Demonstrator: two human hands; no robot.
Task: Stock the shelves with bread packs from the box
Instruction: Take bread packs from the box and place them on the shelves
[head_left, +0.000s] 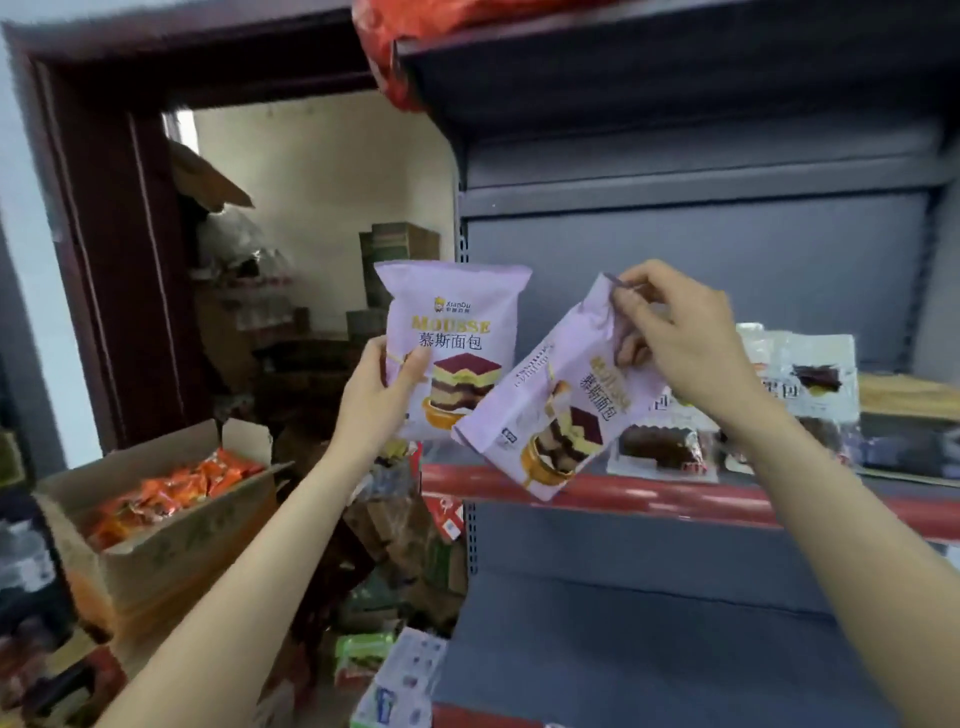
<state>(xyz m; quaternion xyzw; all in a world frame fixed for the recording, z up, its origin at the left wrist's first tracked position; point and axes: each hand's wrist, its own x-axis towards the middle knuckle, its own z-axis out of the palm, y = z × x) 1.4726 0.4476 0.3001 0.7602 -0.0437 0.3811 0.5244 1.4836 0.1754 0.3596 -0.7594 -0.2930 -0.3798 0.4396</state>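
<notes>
My left hand (376, 397) grips an upright lilac mousse bread pack (457, 322) by its lower left side, just left of the grey shelf unit. My right hand (685, 343) pinches the top corner of a second lilac bread pack (545, 415), which hangs tilted over the red front edge of the middle shelf (649, 493). Clear-wrapped bread packs (810, 384) lie on that shelf behind and to the right of my right hand. A cardboard box (156, 551) holding orange packets stands open at the lower left.
An upper shelf (675, 192) and a lower shelf bay (675, 623) belong to the same grey unit. A dark red doorway frame (119, 260) opens on a storeroom with stacked cartons. Mixed packets and boxes (395, 670) lie heaped on the floor beside the shelf's left post.
</notes>
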